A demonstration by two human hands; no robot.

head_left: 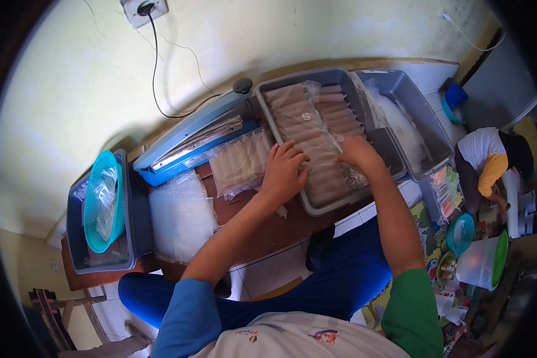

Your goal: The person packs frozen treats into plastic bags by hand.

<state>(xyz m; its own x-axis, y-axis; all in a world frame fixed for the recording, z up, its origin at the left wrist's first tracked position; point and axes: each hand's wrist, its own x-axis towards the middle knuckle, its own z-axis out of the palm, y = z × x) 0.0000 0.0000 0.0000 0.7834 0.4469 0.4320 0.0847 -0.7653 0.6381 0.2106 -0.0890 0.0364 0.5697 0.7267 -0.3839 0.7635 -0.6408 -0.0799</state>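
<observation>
A grey tub (312,210) holds clear plastic packs of brown tube-shaped sticks (304,122) lying in rows. My left hand (285,172) is at the tub's near left rim, fingers apart and holding nothing. Over the right part of the packs, my right hand (361,153) is closed, its fingertips at the plastic of a pack; what exactly they pinch is partly hidden. Left of my left hand, a flat clear pack of sticks (238,162) lies on the brown table (235,230) in front of a blue heat sealer (197,134). Clear plastic bags (182,212) lie stacked beside it.
A second grey tub (438,143) with white plastic stands at right. At left, a turquoise basket (121,206) sits on a dark tub (138,230). A black cable (155,71) runs from the wall socket. Another person (486,158) bends at far right near bowls and containers.
</observation>
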